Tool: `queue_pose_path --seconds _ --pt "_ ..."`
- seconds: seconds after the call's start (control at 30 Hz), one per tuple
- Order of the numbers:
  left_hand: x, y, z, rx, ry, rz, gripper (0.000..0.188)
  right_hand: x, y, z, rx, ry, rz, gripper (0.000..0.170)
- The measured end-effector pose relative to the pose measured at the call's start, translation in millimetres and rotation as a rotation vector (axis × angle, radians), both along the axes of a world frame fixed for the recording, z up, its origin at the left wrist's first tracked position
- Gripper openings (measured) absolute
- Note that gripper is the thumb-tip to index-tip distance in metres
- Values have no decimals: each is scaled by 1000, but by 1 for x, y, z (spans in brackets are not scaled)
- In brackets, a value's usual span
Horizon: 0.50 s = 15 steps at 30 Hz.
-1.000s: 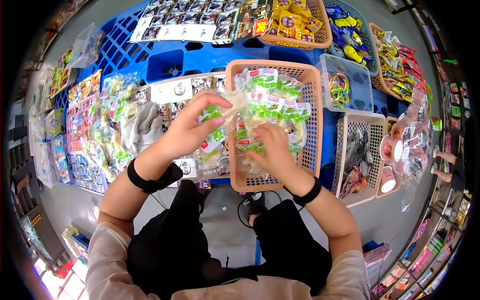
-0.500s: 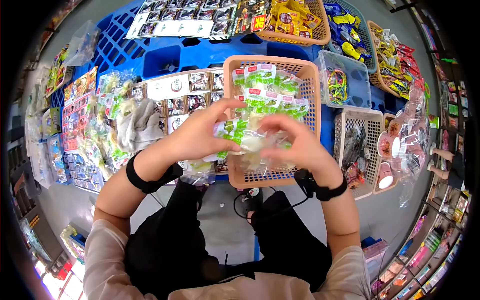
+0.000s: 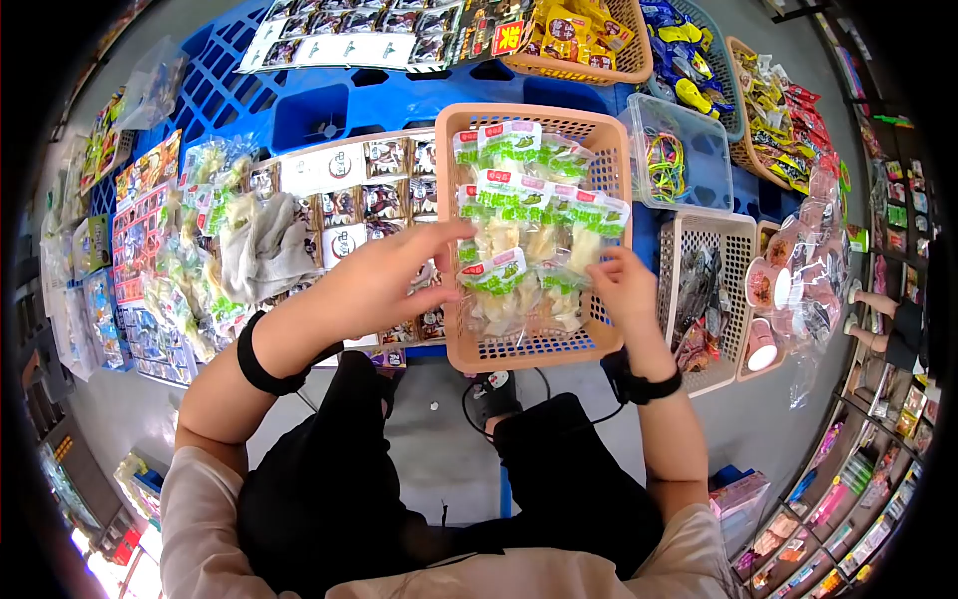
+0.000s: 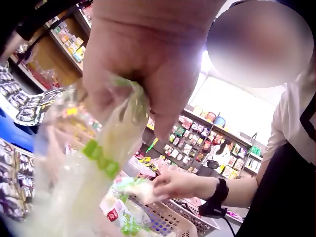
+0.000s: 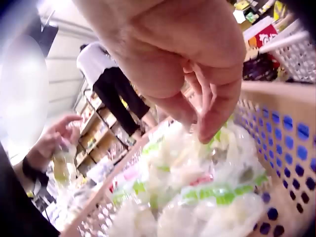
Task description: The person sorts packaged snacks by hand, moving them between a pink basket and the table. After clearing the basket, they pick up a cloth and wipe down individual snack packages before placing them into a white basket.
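Several clear snack packets [image 3: 509,195] with green-and-white labels and pale contents lie in rows in a peach plastic basket [image 3: 444,329]. My left hand [image 3: 394,275] is at the basket's left rim, its thumb and forefinger apart in the head view. In the left wrist view that hand grips a clear packet [image 4: 106,153] with a green print, which hangs from the palm; from above the hand hides it. My right hand [image 3: 627,292] is inside the basket's right side, pinching the edge of a packet [image 5: 222,148] between thumb and fingertips.
Sheets of small dark packets [image 3: 384,200] and a grey cloth glove [image 3: 264,250] lie to the left. A clear box [image 3: 689,150] with coloured bands and a white basket [image 3: 743,240] stand to the right. Yellow packets [image 3: 569,35] fill a basket behind, on blue pallets [image 3: 230,95].
A packet has come to lie in the basket's front row. My right hand has moved from the basket's middle to its right side; the left has drawn back to the left rim.
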<state>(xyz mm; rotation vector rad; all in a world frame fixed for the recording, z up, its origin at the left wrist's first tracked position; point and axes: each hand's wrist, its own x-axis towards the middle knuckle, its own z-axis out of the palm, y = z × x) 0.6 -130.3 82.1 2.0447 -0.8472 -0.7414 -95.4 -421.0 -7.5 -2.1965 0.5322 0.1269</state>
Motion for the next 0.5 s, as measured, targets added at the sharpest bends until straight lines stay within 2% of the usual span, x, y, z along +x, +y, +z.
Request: queue_pose_path --seconds 0.03,0.07,0.1,0.2,0.27,0.33,0.4,0.43,0.5 --pt "-1 0 -2 1 0 0 58 2 6 -7 -146 121 21 28" --pt "-4 0 -5 -21 -31 -43 56 2 8 -14 -242 96 108 25" --pt "-6 -1 -7 -43 -60 -86 54 4 7 -18 -240 99 106 25" --pt "-7 -4 -4 -45 0 -114 49 10 -3 -26 -223 54 363 18" --pt "-6 -3 -5 -56 -15 -120 47 9 -3 -28 -287 148 374 22" --pt "-4 -4 -4 -67 -28 -122 45 13 4 -9 -350 244 388 27" --pt "-2 -6 1 -100 -3 -57 41 16 12 23 -573 421 401 32" --pt "-1 -6 0 -95 2 -54 41 15 15 34 -568 424 406 32" --pt "-1 -5 -1 -246 83 -8 37 10 19 56 -484 83 581 36"
